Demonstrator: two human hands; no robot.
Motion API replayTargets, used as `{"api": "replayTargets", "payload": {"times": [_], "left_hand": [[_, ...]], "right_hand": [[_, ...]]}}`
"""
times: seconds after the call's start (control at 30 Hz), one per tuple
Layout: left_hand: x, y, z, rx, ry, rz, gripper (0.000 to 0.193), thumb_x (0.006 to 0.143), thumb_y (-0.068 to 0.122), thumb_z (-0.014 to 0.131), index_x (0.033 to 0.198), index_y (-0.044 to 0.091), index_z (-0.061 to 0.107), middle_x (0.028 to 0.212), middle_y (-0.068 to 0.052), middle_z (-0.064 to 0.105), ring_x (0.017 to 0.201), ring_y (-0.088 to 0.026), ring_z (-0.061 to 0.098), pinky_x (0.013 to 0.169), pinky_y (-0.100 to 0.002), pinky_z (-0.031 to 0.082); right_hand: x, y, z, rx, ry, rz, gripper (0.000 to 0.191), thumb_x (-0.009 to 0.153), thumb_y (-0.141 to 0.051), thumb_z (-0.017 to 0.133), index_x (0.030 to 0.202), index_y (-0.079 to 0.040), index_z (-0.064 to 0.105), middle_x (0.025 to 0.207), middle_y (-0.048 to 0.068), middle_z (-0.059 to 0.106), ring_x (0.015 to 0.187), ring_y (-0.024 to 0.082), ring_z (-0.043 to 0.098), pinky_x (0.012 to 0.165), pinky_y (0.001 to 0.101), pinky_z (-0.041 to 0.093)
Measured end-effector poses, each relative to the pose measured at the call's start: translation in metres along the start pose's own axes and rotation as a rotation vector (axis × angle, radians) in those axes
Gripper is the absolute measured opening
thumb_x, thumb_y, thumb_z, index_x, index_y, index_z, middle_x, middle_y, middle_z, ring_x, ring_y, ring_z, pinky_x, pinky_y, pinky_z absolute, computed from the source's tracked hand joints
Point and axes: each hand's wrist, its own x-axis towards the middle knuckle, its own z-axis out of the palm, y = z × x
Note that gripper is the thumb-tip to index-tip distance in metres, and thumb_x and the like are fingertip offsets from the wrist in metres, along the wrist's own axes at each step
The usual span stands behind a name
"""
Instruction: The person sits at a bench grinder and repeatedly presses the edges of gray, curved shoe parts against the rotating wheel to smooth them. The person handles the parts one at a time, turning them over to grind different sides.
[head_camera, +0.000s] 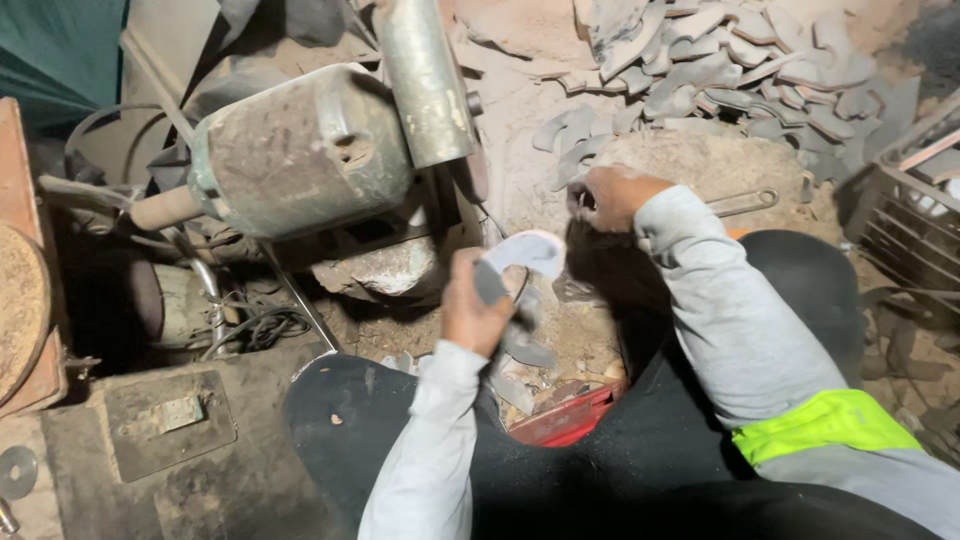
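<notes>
Head view | left hand (478, 305) holds curved grey piece (525, 252) | right hand (607, 196) closed on something, can't tell what | pile of pieces (730, 60) waits.

L hand (478, 312) fisted near lap, R hand (607, 197) clenched farther out.

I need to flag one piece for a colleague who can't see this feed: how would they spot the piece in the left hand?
Start at the big dusty grinder motor; just right of and below it is the left hand. It holds up a curved pale piece, the only one lifted off the ground, whiter than the grey pile of pieces behind.
</notes>
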Motion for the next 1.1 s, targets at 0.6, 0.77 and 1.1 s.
{"api": "replayTargets", "payload": {"times": [0.6, 0.77, 1.1], "left_hand": [[-0.220, -0.117, -0.206, 0.415, 0.620, -0.660, 0.052, 0.085, 0.002, 0.078, 0.131, -0.004, 0.055, 0.124, -0.018, 0.066, 0.114, -0.024, 0.068, 0.106, -0.036, 0.055], [-0.223, -0.129, -0.214, 0.499, 0.346, -0.994, 0.046, 0.086, 0.004, 0.078, 0.128, -0.003, 0.058, 0.120, -0.017, 0.068, 0.111, -0.024, 0.070, 0.104, -0.035, 0.055], [-0.170, -0.098, -0.232, 0.637, 0.186, -0.921, 0.037, 0.088, 0.009, 0.076, 0.122, -0.001, 0.065, 0.114, -0.017, 0.072, 0.107, -0.024, 0.073, 0.101, -0.034, 0.054]], "right_hand": [[0.016, -0.079, 0.149, -0.038, -0.417, 0.156, 0.038, 0.078, -0.014, 0.070, 0.114, -0.005, 0.074, 0.121, 0.023, 0.070, 0.113, 0.038, 0.069, 0.094, 0.0424, 0.057], [-0.008, -0.098, 0.195, 0.014, -0.359, 0.158, 0.031, 0.080, -0.016, 0.066, 0.107, -0.004, 0.076, 0.116, 0.026, 0.072, 0.111, 0.038, 0.070, 0.097, 0.0426, 0.055], [-0.019, -0.124, 0.212, -0.145, 0.090, 0.087, 0.027, 0.089, -0.015, 0.054, 0.108, -0.006, 0.071, 0.113, 0.016, 0.064, 0.109, 0.035, 0.055, 0.086, 0.0510, 0.047]]}}
